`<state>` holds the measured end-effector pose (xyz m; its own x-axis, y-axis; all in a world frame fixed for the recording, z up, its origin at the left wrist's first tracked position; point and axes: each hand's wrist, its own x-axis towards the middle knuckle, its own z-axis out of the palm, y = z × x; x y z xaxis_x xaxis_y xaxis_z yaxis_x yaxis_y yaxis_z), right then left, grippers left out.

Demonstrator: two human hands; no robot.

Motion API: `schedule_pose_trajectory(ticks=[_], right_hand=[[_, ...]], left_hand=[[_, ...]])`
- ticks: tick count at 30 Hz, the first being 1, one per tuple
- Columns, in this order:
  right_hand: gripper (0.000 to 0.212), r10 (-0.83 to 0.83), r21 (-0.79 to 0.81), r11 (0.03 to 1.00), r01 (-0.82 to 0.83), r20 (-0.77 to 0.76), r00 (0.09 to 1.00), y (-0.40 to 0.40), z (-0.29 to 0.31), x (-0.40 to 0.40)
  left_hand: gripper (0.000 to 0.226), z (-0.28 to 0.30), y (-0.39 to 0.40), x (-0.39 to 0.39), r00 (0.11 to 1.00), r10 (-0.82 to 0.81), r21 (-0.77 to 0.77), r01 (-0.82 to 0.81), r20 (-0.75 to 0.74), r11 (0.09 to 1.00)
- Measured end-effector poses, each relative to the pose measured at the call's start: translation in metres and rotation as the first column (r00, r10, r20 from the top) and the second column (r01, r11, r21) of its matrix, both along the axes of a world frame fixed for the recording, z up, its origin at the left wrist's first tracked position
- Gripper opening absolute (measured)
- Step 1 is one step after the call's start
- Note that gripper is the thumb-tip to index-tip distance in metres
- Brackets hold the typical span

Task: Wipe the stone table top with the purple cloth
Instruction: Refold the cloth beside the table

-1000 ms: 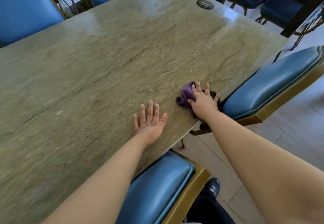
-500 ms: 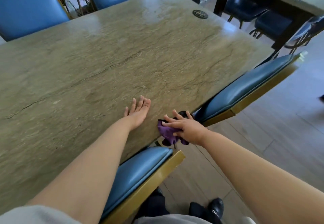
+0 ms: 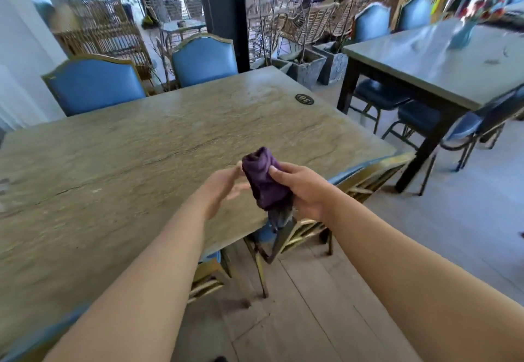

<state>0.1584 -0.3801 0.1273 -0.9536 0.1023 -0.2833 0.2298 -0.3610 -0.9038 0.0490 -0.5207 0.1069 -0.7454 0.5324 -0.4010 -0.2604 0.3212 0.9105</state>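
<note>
Purple cloth [image 3: 262, 183], bunched into a roll, is held up off the stone table top [image 3: 136, 163] at the centre of the frame, over the table's near right edge, with a darker tail hanging down past the edge toward the floor. Nothing of the cloth touches the stone.

By the look of it the wiping stroke is not under way: the cloth is lifted clear and seems to be getting gathered or refolded, either between passes or at the end of the job. No streaks, wet patches or crumbs can be made out on the slab, so how much of it has been wiped cannot be told; a small dark round disc [image 3: 304, 99] sits near the upper right corner of the slab.

Right hand [image 3: 304, 190] grips the roll from the right, fingers curled around it and the thumb pressed onto the fabric. Left hand [image 3: 224, 188], blurred, sits just left of the cloth with fingers fairly straight and loosely spread, their tips at or against the fabric; whether it has any real hold cannot be told.

Blue padded chairs [image 3: 204, 61] ring the table, and a second table [image 3: 425, 58] stands at the upper right of the frame.
</note>
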Motion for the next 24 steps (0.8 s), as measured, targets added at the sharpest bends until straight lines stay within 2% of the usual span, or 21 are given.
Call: schedule_pose_trajectory(ticks=[3,5,7,10,13,16,18,21,24], right_hand=[[0.031,-0.083,-0.060,0.995,0.079,-0.065,0.994,0.018,0.025,0.011],[0.032,-0.142,-0.085,0.987,0.135,-0.085,0.986,0.029,0.033,0.020],[0.031,-0.201,-0.097,0.976,0.193,-0.085,0.976,0.040,0.036,0.029],[0.029,-0.301,-0.103,0.950,0.295,-0.053,0.952,0.057,0.039,0.040],[0.024,-0.405,-0.069,0.912,0.404,0.003,0.914,0.075,0.043,0.048],[0.019,-0.417,-0.029,0.908,0.418,0.020,0.909,0.098,0.048,0.050],[0.031,-0.375,0.049,0.926,0.374,0.004,0.927,0.117,0.052,0.050],[0.046,-0.344,0.284,0.896,0.343,-0.045,0.938,0.154,0.056,0.046],[0.041,-0.349,0.366,0.859,0.358,-0.092,0.933,0.198,0.053,0.041]], left_hand=[[0.061,0.010,0.030,0.033,0.985,0.077,0.292,-0.120,0.152,0.949],[0.057,0.016,0.049,0.053,0.966,0.106,0.421,-0.200,0.235,0.885],[0.048,0.016,0.064,0.070,0.980,0.090,0.502,-0.170,0.180,0.848],[0.046,0.011,0.078,0.090,0.992,0.124,0.471,-0.093,-0.036,0.877],[0.038,0.013,0.100,0.099,0.977,0.193,0.482,-0.129,-0.086,0.866],[0.027,0.021,0.129,0.099,0.954,0.272,0.434,-0.193,-0.127,0.880],[0.023,0.026,0.149,0.094,0.933,0.318,0.395,-0.232,-0.168,0.889],[0.016,0.034,0.184,0.084,0.891,0.352,0.317,-0.258,-0.286,0.913],[0.025,0.039,0.227,0.072,0.863,0.300,0.255,-0.208,-0.406,0.944]])
